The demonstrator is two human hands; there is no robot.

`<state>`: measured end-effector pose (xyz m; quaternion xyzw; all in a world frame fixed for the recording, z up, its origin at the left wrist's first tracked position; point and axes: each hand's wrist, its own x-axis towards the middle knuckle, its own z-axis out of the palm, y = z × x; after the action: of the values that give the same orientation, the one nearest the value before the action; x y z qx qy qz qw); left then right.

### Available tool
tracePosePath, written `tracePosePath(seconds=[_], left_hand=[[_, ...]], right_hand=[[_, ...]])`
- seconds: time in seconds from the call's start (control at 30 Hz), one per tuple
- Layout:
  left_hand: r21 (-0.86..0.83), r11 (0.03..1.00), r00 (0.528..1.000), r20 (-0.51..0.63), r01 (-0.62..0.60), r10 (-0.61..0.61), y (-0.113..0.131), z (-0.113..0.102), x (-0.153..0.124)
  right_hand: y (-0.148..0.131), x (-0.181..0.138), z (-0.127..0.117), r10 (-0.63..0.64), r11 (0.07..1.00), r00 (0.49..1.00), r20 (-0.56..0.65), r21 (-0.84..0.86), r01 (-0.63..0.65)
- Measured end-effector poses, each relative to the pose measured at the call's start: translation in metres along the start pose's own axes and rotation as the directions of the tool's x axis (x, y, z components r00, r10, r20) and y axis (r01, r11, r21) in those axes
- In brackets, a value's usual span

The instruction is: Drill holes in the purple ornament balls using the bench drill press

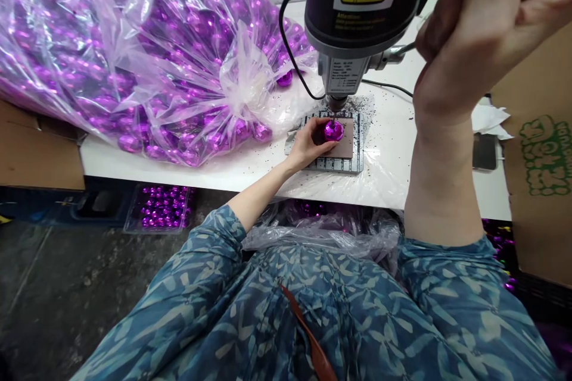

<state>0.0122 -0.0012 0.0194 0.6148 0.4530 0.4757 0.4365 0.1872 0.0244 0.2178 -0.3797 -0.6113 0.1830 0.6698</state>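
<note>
My left hand [309,144] pinches a shiny purple faceted ball [333,130] between thumb and fingers, over a brown board on the metal base plate [357,158] of a bench drill press [357,30]. The drill bit [333,114] points straight down at the ball's top; I cannot tell how deep it reaches. Up at the right, my right hand [473,36] is closed round the end of the drill press lever [407,47], mostly hidden by the fingers. Dark shavings lie scattered around the base plate.
A large clear plastic bag [179,59] of purple balls fills the table's left side. Below it stands a clear bin [158,208] of purple balls. An open plastic bag [322,229] hangs at the table's front edge. Cardboard [543,161] and a phone [485,152] are at the right.
</note>
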Motion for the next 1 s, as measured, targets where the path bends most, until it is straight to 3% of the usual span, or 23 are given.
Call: tracePosePath(seconds=[0.1,0.4,0.73,1.0], left_hand=[[0.012,1.000,1.000,-0.004,0.004,-0.004,-0.001,0.000,0.000],[0.012,1.000,1.000,-0.019,0.019,-0.019,-0.001,0.000,-0.002],[0.012,1.000,1.000,-0.004,0.003,-0.003,-0.001,-0.002,-0.002],[-0.006,0.999,0.999,-0.013,0.034,-0.034,0.001,-0.001,-0.001]], right_hand=[[-0.002,-0.018,0.001,0.002,1.000,0.997,-0.079,0.019,-0.001],[0.011,-0.046,-0.002,-0.068,0.997,0.997,-0.032,0.033,0.069],[0.063,-0.052,-0.001,-0.271,0.961,0.960,-0.074,-0.082,0.265],[0.101,-0.058,-0.004,-0.244,0.966,0.965,-0.094,-0.108,0.234]])
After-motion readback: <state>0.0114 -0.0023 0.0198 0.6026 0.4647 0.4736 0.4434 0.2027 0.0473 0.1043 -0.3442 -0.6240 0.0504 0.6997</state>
